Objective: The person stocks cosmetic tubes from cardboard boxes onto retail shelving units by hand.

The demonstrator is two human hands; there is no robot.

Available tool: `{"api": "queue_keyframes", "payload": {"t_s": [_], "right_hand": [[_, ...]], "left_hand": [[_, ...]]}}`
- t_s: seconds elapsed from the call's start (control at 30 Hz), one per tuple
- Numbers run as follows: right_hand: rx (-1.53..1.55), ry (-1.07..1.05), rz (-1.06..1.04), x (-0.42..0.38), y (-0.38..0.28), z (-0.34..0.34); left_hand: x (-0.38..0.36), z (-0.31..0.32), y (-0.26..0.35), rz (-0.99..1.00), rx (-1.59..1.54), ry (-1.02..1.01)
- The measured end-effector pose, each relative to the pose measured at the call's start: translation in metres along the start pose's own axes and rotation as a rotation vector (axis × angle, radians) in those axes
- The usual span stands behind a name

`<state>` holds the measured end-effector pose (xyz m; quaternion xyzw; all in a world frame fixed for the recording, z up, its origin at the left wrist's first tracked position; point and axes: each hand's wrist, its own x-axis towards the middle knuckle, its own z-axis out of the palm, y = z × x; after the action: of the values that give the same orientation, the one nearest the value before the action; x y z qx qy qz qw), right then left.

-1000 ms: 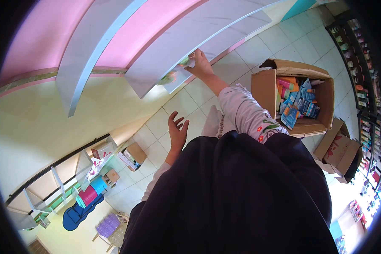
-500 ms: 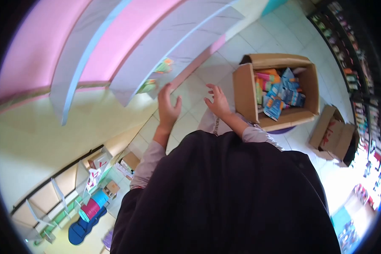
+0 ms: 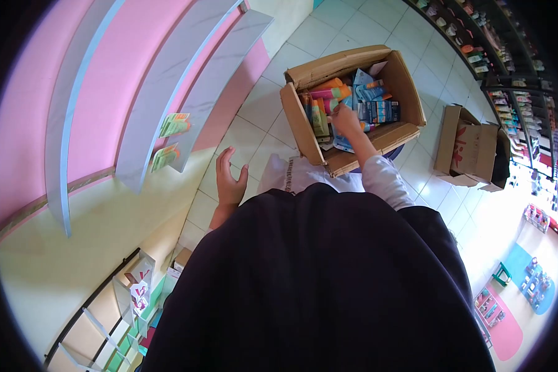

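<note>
My right hand [image 3: 346,121] reaches into an open cardboard box [image 3: 307,146] of packaged goods. Its fingers are curled down among the packs, touching them. Whatever they grip is hidden. Around it lie pink and orange tubes [image 3: 328,93], green packs [image 3: 319,118], blue packets [image 3: 372,93] and a dark blue box [image 3: 383,111]. My left hand [image 3: 230,180] hangs in the air with fingers apart, holding nothing, below the wall shelves. Two groups of green and orange packs [image 3: 175,125] stand on a grey marbled shelf [image 3: 161,93] above and left of it.
A smaller open carton [image 3: 468,149] stands on the tiled floor [image 3: 254,105] at right. Stocked dark display racks [image 3: 477,49] curve along the far right. Pink wall [image 3: 99,118] backs the shelves. More shelving [image 3: 115,310] is at lower left.
My right hand has moved from the air beside the box down into its contents. The left hand stays open, a little lower in view. The camera view has shifted, bringing the shelf packs into clearer sight.
</note>
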<state>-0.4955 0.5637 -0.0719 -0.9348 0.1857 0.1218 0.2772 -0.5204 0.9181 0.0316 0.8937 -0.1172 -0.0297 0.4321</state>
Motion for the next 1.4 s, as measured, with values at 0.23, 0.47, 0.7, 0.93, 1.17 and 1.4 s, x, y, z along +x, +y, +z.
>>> {"api": "queue_keyframes", "payload": {"t_s": [0.23, 0.47, 0.7, 0.93, 1.17, 1.4], "right_hand": [[0.051, -0.01, 0.148, -0.002, 0.003, 0.052], [0.079, 0.148, -0.09, -0.021, -0.005, -0.075], [0.02, 0.031, -0.598, -0.076, -0.125, -0.164], [0.268, 0.34, -0.861, -0.098, -0.208, -0.11], [0.684, -0.084, -0.362, -0.034, -0.193, 0.034], [0.589, -0.017, -0.685, 0.017, -0.312, 0.108]], "left_hand": [[-0.007, 0.005, 0.02, -0.076, -0.01, 0.052], [-0.007, 0.018, 0.042, -0.1, -0.187, 0.064], [0.017, 0.018, 0.089, 0.169, -0.096, -0.083], [0.007, -0.003, 0.053, -0.248, -0.349, -0.279], [-0.044, -0.043, -0.066, -0.406, -0.594, 0.238], [-0.023, -0.125, -0.148, -0.311, -0.043, 0.323]]}}
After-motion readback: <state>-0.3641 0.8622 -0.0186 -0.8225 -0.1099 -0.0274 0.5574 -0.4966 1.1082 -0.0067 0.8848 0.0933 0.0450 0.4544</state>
